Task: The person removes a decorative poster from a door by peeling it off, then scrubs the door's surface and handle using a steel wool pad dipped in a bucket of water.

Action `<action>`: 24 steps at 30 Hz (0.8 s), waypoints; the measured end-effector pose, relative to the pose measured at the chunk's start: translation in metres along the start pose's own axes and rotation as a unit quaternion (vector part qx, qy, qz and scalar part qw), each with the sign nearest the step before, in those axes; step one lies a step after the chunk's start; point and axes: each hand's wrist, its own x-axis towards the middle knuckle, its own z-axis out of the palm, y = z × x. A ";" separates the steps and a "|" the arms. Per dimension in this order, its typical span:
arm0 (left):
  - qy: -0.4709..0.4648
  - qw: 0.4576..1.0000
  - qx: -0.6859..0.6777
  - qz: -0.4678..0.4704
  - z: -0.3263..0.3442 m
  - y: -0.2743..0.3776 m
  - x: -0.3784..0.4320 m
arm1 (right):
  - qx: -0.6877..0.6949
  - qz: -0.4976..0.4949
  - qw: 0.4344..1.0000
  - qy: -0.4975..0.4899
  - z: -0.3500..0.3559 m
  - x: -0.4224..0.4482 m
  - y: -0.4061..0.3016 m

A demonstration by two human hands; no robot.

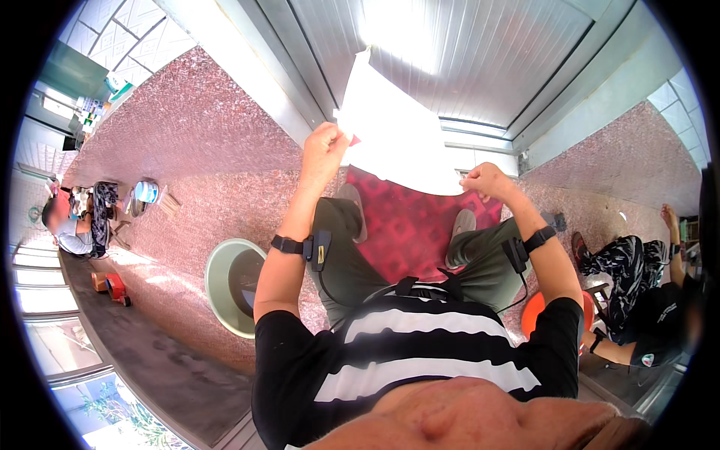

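A white sheet (394, 129) spreads before me, in front of the metal door panel (478, 50). Glare washes out its surface, so I cannot tell cloth from paper. My left hand (326, 149) pinches its left edge, where a small red patch shows beside the fingers. At the lower right corner, the fingertips of my right hand (488, 181) are closed on the edge. The sheet's top narrows to a point high against the bright door. Below it lies a red patterned mat (388, 236) between my feet.
On my left stands a pale green tub (216, 287) with water. An orange-red basin (534, 312) is by my right elbow. One person (624, 270) sits close on the right; another (84, 225) sits far left near a white-and-blue bucket (146, 192). A red object (116, 288) lies by the windows.
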 end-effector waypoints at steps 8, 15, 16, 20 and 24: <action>-0.076 0.997 0.022 0.019 -0.006 -0.025 -0.009 | -0.431 0.035 0.845 0.314 -0.055 0.105 0.017; -0.158 0.987 -0.033 -0.023 -0.020 -0.051 -0.009 | -0.085 -0.117 0.969 0.199 -0.026 0.231 -0.116; -0.171 0.985 -0.027 -0.023 -0.021 -0.051 -0.007 | -0.012 -0.114 0.974 0.198 -0.019 0.245 -0.133; -0.199 0.980 0.007 0.016 -0.029 -0.045 -0.004 | 0.156 -0.075 0.965 0.196 0.004 0.295 -0.192; -0.211 0.977 -0.011 0.015 -0.029 -0.045 -0.002 | 0.165 -0.062 0.953 0.248 0.017 0.334 -0.209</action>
